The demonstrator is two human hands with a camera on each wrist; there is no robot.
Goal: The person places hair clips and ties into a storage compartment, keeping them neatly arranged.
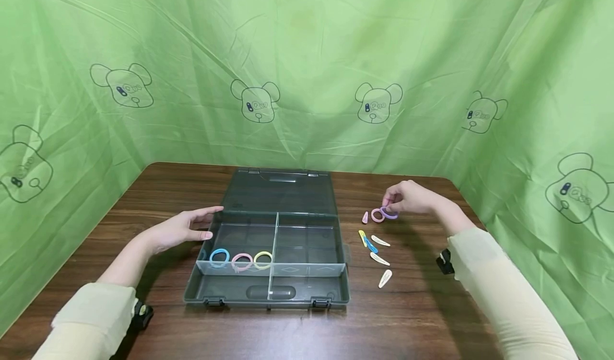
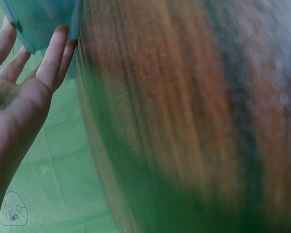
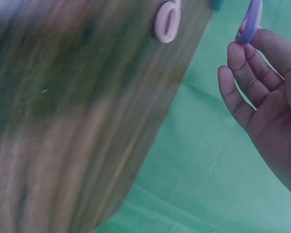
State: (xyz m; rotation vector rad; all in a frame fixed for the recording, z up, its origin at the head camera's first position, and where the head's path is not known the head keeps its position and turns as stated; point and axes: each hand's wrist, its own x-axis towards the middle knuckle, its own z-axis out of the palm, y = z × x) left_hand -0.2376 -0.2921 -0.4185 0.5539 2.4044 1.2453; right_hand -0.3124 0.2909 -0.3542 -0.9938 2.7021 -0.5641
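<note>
Between thumb and fingertips, my right hand (image 1: 413, 197) pinches a purple hair tie (image 3: 252, 22) at the table's right side. In the head view it overlaps a pink hair tie (image 1: 373, 217) lying on the wood. My left hand (image 1: 177, 230) touches the left edge of a grey see-through organizer box (image 1: 192, 293), fingers spread and fairly straight. The box's lid (image 1: 283, 193) lies folded back. Inside, a blue hair tie (image 1: 211, 256), a pink one (image 1: 242, 255) and a yellow one (image 1: 263, 253) lean along the clear cross divider (image 1: 307, 269) in the back left compartment.
Right of the box lie a small pink snap clip (image 1: 365, 217), a yellow clip (image 1: 362, 238), a blue clip (image 1: 371, 245) and several cream clips (image 1: 385, 279). A green curtain (image 1: 307, 136) hangs around the wooden table (image 1: 384, 328).
</note>
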